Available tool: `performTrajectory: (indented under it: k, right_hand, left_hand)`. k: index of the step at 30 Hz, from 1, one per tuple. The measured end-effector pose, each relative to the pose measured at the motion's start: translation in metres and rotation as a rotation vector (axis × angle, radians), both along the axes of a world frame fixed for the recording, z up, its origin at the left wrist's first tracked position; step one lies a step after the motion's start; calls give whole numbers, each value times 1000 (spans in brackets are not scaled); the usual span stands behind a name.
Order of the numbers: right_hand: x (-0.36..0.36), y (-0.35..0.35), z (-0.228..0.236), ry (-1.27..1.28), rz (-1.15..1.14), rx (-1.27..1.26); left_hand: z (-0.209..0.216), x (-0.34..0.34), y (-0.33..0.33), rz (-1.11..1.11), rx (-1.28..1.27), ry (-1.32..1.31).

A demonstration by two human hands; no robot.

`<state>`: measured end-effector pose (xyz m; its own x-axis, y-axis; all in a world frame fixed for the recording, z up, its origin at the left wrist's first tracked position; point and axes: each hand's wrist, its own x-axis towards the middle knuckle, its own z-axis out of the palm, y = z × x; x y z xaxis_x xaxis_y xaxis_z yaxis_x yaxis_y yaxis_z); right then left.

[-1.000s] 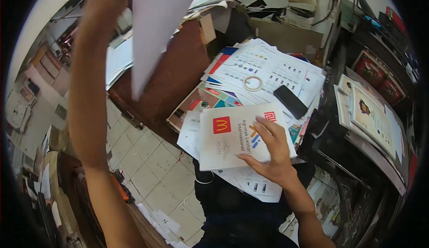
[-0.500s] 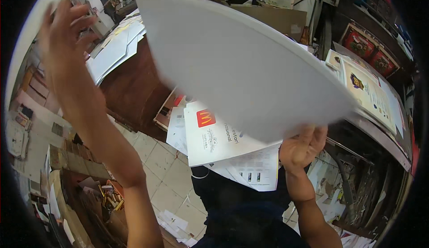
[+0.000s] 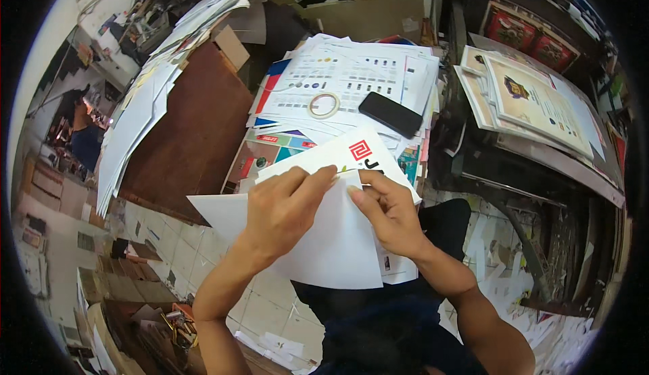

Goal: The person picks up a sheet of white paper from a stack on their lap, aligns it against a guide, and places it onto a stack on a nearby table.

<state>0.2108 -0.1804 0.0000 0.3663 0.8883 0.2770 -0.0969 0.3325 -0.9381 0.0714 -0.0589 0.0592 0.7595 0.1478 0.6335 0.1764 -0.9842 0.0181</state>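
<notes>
A white sheet (image 3: 331, 240) hangs tilted in front of my lap, its upper edge between my two hands. My left hand (image 3: 280, 206) is closed, fingertips pinching that edge. Thumb and bent forefinger of my right hand (image 3: 389, 207) pinch the same edge a short way to the right. Behind the hands lies a white printed card (image 3: 311, 162) with a red square logo, partly covered by them. Beyond it, a black phone (image 3: 391, 114) and a roll of tape (image 3: 324, 105) rest on a pile of printed sheets (image 3: 345, 64).
A tall stack of papers (image 3: 145, 114) leans over a brown wooden surface (image 3: 189, 125) at the left. At the right, printed certificates (image 3: 534, 101) lie piled on a dark rack. Paper scraps (image 3: 280, 348) litter the tiled floor. A box of odds and ends (image 3: 179, 327) stands lower left.
The large white sheet has come down from in front of the view to my lap. My left hand, raised and spread at far left before, has joined my right hand at the sheet's edge.
</notes>
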Motion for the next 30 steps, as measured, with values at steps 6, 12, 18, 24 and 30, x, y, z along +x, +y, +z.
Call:
performTrajectory:
  k: [6, 12, 18, 24, 30]
  right_hand:
    - [-11, 9, -18, -87, -104, -22]
    - [-26, 10, -15, -139, -192, -35]
    - [-28, 8, -16, -277, -255, -34]
    - [-34, 15, -17, -223, -272, 41]
    - [-14, 11, -6, -263, -330, -22]
  left_hand:
    - [-13, -1, -11, 11, 66, -89]
    - [-17, -4, -13, -58, -25, -7]
    - [-19, -3, -22, 8, -57, -5]
    - [-18, -4, -20, 46, -84, -59]
    - [-10, -67, 26, 255, -204, -433]
